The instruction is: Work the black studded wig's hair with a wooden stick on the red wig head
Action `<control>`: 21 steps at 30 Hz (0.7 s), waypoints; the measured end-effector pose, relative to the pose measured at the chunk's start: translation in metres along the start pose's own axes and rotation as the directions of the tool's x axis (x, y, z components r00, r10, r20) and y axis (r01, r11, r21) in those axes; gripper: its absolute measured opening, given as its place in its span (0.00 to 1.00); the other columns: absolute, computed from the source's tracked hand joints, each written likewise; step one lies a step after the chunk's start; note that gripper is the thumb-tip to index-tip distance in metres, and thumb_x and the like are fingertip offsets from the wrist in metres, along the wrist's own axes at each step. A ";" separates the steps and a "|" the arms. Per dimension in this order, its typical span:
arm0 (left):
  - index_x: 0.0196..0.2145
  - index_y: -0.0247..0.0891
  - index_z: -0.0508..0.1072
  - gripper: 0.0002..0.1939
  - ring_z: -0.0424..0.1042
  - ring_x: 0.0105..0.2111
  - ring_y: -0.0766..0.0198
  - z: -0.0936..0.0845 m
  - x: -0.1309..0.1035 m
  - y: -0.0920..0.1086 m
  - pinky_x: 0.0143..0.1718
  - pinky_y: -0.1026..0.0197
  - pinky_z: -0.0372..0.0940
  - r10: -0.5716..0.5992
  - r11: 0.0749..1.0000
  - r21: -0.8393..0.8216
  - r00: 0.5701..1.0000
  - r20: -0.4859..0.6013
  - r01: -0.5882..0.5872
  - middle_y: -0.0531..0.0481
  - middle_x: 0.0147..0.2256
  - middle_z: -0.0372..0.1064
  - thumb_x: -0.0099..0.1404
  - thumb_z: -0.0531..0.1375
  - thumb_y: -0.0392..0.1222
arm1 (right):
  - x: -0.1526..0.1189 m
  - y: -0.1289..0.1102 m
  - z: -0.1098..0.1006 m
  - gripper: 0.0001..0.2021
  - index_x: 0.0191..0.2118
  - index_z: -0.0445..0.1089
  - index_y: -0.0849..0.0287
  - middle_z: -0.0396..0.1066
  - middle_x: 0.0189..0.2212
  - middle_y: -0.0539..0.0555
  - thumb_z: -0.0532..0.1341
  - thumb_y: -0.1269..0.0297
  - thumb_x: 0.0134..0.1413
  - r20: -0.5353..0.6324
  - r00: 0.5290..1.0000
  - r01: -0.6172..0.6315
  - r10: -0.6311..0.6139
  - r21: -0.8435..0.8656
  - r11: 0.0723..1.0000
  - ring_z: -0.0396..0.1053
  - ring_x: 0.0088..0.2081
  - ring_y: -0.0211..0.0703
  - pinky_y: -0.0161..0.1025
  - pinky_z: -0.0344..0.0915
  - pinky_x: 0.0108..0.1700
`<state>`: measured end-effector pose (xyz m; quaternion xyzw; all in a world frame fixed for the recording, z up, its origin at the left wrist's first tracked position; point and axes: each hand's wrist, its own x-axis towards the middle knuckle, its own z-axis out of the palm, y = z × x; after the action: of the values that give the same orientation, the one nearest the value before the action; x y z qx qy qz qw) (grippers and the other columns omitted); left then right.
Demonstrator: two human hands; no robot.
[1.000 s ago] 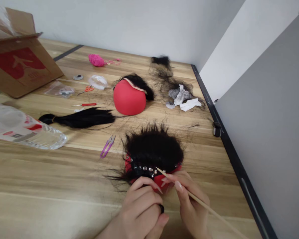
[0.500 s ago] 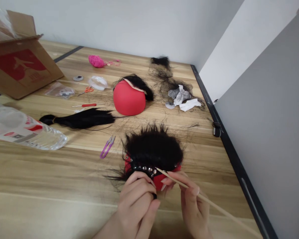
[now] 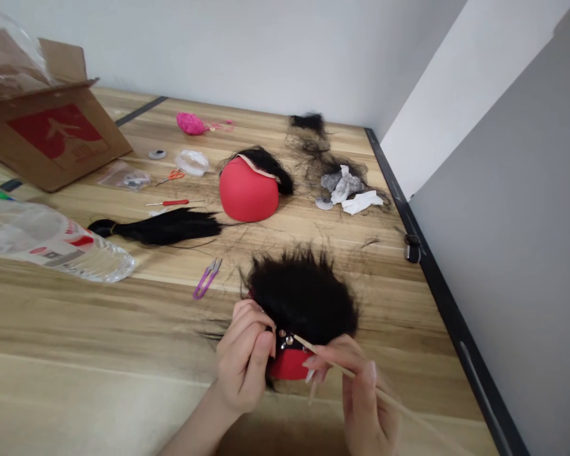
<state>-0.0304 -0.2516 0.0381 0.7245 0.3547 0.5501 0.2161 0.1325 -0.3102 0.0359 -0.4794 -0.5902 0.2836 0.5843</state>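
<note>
A red form (image 3: 289,366) covered on top with short black hair (image 3: 304,297) rests on the table in front of me. Along its near side runs a black band with shiny round studs (image 3: 285,341). My left hand (image 3: 244,354) is closed at the form's left edge, thumb and fingers pinched by the band; what exactly lies between them is partly hidden. In my right hand (image 3: 361,380) is a thin wooden stick (image 3: 332,362), held like a pencil. Its tip meets or hovers just over the studs.
Purple thread snips (image 3: 208,278), a tied black hair bundle (image 3: 166,227) and a plastic bottle (image 3: 90,250) lie to the left. Farther back are a red dome (image 3: 248,192), a red-handled hook (image 3: 175,202), orange scissors (image 3: 173,176), pink yarn (image 3: 190,123), a cardboard box (image 3: 57,139) and crumpled cloth (image 3: 346,185).
My left hand has shifted left and up along the band, its grip turning. The form has moved slightly right and down in view. The stick's tip stays at the studs.
</note>
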 end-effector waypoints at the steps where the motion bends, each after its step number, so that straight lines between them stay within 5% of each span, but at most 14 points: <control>1: 0.24 0.37 0.61 0.19 0.63 0.29 0.64 0.000 0.000 -0.001 0.37 0.54 0.61 0.023 1.000 0.011 1.000 -0.003 -0.023 0.50 0.25 0.63 0.75 0.46 0.35 | -0.001 -0.001 0.000 0.20 0.48 0.74 0.53 0.77 0.29 0.52 0.44 0.61 0.74 0.014 1.000 0.010 -0.011 0.046 0.999 0.74 0.28 0.41 0.41 0.72 0.33; 5: 0.26 0.37 0.62 0.20 0.63 0.30 0.63 0.001 0.000 -0.006 0.38 0.52 0.60 0.103 0.992 0.083 0.994 -0.034 -0.100 0.49 0.27 0.64 0.76 0.45 0.40 | -0.004 -0.004 -0.001 0.20 0.52 0.73 0.54 0.79 0.34 0.54 0.45 0.57 0.73 0.090 0.996 -0.022 0.003 0.206 0.978 0.73 0.28 0.41 0.38 0.72 0.28; 10: 0.29 0.37 0.64 0.19 0.62 0.31 0.64 -0.006 -0.003 -0.013 0.39 0.52 0.60 0.233 0.958 0.181 0.971 -0.049 -0.221 0.50 0.32 0.63 0.77 0.47 0.45 | -0.006 -0.003 -0.009 0.22 0.52 0.74 0.54 0.78 0.33 0.56 0.47 0.52 0.71 0.094 0.995 -0.055 0.036 0.213 0.976 0.72 0.28 0.42 0.37 0.72 0.25; 14: 0.30 0.36 0.66 0.17 0.61 0.31 0.64 -0.014 -0.003 -0.015 0.34 0.56 0.60 0.305 0.925 0.225 0.952 0.034 -0.305 0.48 0.34 0.62 0.76 0.49 0.45 | -0.007 -0.002 -0.013 0.19 0.47 0.77 0.56 0.77 0.30 0.55 0.51 0.53 0.70 -0.022 1.000 -0.009 0.013 0.175 0.985 0.72 0.26 0.41 0.39 0.72 0.27; 21: 0.27 0.36 0.64 0.13 0.59 0.28 0.62 -0.013 0.004 -0.007 0.29 0.57 0.54 0.334 0.894 0.227 0.912 0.237 -0.386 0.46 0.30 0.67 0.71 0.50 0.33 | -0.006 -0.002 -0.006 0.14 0.41 0.74 0.56 0.79 0.29 0.52 0.53 0.58 0.71 -0.161 0.975 -0.073 0.155 0.426 0.902 0.74 0.24 0.36 0.32 0.73 0.25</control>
<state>-0.0440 -0.2454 0.0398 0.8497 0.2626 0.4551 0.0428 0.1366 -0.3179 0.0355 -0.4024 -0.4277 0.3896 0.7095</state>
